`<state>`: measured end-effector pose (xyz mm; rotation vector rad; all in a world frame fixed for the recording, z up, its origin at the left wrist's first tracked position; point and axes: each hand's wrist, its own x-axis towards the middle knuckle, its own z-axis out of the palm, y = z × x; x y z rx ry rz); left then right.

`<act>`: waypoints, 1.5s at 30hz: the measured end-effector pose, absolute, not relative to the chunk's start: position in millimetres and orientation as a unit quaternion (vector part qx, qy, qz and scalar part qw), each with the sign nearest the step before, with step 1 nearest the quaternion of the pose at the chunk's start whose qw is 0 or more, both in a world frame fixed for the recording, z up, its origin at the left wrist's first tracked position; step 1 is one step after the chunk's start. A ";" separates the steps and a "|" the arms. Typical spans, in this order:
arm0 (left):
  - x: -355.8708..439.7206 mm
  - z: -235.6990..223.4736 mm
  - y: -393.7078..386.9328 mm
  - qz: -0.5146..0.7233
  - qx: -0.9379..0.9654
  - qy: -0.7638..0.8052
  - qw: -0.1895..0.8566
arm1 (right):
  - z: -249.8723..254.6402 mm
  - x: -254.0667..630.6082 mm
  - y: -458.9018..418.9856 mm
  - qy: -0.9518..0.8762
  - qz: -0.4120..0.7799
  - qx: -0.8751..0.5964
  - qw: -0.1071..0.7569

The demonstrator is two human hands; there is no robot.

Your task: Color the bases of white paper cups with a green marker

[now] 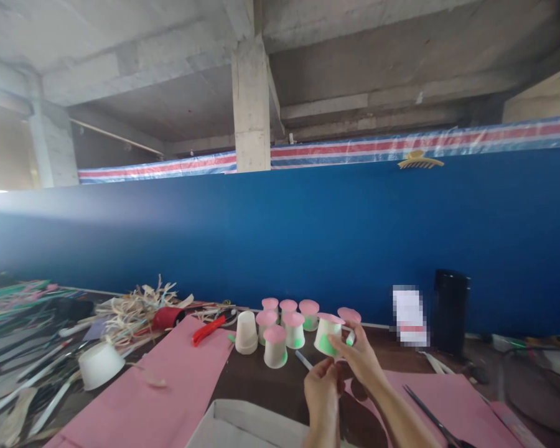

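Observation:
My right hand (361,354) is closed on a white paper cup (324,328), upside down, with a green patch on its side and a pink paper disc on top. A small green-and-white piece (350,338) shows by the fingers of that hand; its kind is unclear. Just below the cup, my left hand (323,389) has its fingers pinched together, and what they hold is hidden. A pale stick (303,359) lies beside it. Several more upturned cups (275,354) with pink tops and green marks stand to the left, beside plain white cups (246,333).
Pink paper sheets (168,373) lie on the dark table, with a red tool (208,330) on one. Scissors (432,414) rest at the right. A white cup (100,366) lies near tangled strips (140,311). A black cylinder (450,311) stands by the blue partition (308,236).

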<state>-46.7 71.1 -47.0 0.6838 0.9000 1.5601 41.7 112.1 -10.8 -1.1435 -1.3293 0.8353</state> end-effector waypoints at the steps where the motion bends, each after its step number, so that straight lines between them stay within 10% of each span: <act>1: -45.6 -46.9 67.5 0.659 0.299 0.393 0.567 | -10.8 41.6 111.8 -0.567 0.342 -0.494 0.563; 18: -36.4 -27.8 33.8 0.238 0.659 0.665 0.257 | -35.3 23.6 143.0 -0.607 0.221 -0.538 0.542; 45: -34.1 -45.2 35.8 0.240 0.685 0.653 0.215 | -53.8 33.2 148.1 -0.626 0.191 -0.574 0.493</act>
